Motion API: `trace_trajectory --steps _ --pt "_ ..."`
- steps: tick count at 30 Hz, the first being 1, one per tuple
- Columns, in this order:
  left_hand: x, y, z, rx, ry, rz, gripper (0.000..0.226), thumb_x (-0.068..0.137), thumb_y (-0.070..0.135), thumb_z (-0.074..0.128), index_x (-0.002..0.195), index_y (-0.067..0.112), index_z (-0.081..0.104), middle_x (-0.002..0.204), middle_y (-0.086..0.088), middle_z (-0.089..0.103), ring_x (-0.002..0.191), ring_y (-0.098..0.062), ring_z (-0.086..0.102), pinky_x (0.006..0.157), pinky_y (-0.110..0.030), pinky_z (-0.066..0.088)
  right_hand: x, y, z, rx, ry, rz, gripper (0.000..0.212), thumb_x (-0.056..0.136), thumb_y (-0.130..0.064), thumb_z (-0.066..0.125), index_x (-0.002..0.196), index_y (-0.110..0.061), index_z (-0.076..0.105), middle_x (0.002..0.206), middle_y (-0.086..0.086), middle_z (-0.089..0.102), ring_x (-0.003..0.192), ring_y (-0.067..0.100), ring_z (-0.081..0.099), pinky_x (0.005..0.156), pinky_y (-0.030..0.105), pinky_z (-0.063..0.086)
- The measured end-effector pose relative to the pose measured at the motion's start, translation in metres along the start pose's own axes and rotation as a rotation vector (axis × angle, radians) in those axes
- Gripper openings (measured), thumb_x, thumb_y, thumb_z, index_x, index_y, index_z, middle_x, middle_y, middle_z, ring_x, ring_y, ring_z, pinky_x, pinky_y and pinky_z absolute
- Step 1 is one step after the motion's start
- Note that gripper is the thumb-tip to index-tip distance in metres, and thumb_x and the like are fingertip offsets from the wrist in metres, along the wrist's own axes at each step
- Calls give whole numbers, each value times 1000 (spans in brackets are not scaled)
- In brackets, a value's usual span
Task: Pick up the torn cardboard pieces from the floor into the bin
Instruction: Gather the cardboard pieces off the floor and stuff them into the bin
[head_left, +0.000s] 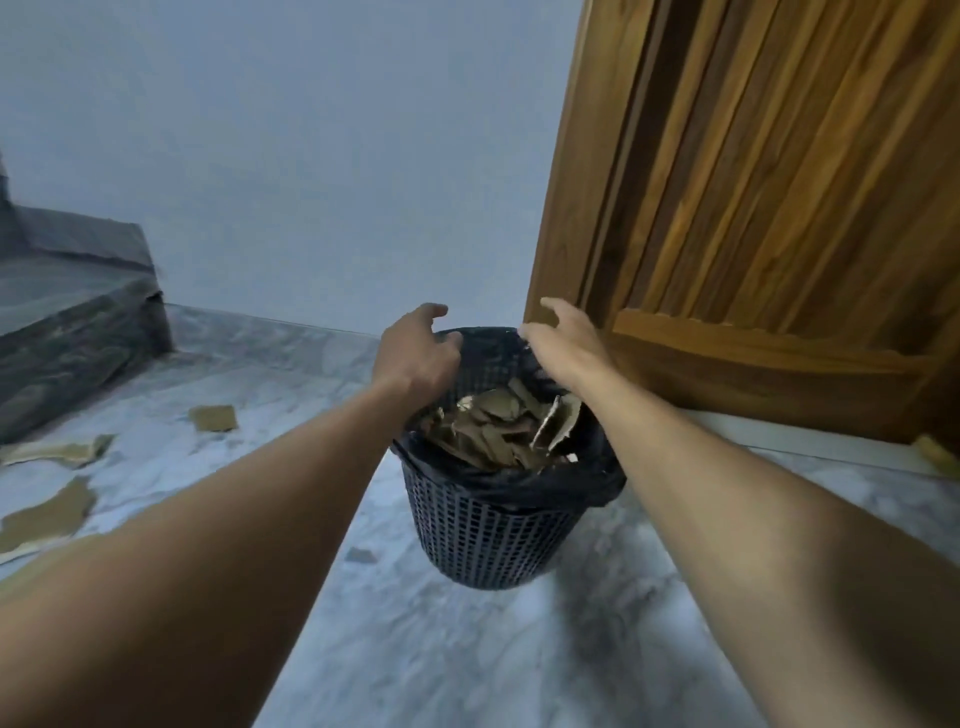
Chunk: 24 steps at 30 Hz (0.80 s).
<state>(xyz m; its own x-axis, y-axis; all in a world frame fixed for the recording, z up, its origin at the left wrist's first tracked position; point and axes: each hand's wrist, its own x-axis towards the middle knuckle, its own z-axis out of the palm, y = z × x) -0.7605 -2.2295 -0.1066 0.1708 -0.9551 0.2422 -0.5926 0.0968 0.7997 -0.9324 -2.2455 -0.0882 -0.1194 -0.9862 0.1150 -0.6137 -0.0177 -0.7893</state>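
Cardboard scraps on the floor look light, stiff, best pinched edgewise; left hand and right hand hover empty, fingers slack, over the bin.

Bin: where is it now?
Head view, centre: the black mesh bin stands on the marble floor, left of the wooden door, under the left hand and right hand.

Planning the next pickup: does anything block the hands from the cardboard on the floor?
Nothing visible does. Torn brown cardboard pieces lie on grey marble floor, left of the black mesh bin under the left hand and right hand.
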Motion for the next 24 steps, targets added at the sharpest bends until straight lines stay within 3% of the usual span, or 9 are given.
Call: trace_trajectory --steps 4,9,13,16,19,21,24 --pt "-15 -35 -49 164 32 72 48 102 38 49 147 21 48 145 -8 55 126 -28 56 105 -36 42 -13 -39 30 -70 -40 -147 60 100 -43 51 155 -24 37 160 0 38 144 24 38 109 34 33" --pt "-57 -122 -112 236 148 -37 49 104 40 44 148 18 47 146 -12 54 129 -33 53 104 -40 41 -45 -88 109 -123 -181 -344 60 102 -45 48 156 -26 34 159 0 37 143 22 39 101 30 33" --pt "-115 -217 -152 346 175 -199 58 103 50 43 151 18 41 151 -14 47 138 -33 42 110 -44 36 -75 -102 190 -186 -308 -427 60 102 -45 49 157 -25 33 160 3 35 142 26 40 108 36 36" --pt "-166 -288 -168 478 100 -396 83 92 75 37 159 29 23 166 -12 21 154 -33 11 122 -55 15 -95 -90 250 -228 -422 -390 63 102 -48 50 158 -24 31 162 5 31 144 29 37 110 40 36" --pt "-211 -345 -174 584 32 -600 105 75 95 26 160 40 0 169 -11 -10 151 -42 -19 116 -68 -5 -106 -56 307 -264 -576 -263 78 96 -63 54 160 -27 27 168 4 20 150 29 27 116 45 32" --pt "-233 -370 -175 620 15 -691 115 64 103 19 158 43 -11 166 -11 -21 148 -47 -24 112 -72 -10 -114 -30 338 -367 -689 -172 99 82 -82 53 162 -37 15 171 1 1 156 34 7 121 57 20" --pt "-248 -394 -172 680 -27 -697 119 61 105 10 159 40 -9 167 -13 -18 149 -45 -22 114 -71 -11 -129 8 378 -520 -819 -91 111 70 -96 42 158 -49 -8 169 5 -19 154 39 -13 118 64 4"
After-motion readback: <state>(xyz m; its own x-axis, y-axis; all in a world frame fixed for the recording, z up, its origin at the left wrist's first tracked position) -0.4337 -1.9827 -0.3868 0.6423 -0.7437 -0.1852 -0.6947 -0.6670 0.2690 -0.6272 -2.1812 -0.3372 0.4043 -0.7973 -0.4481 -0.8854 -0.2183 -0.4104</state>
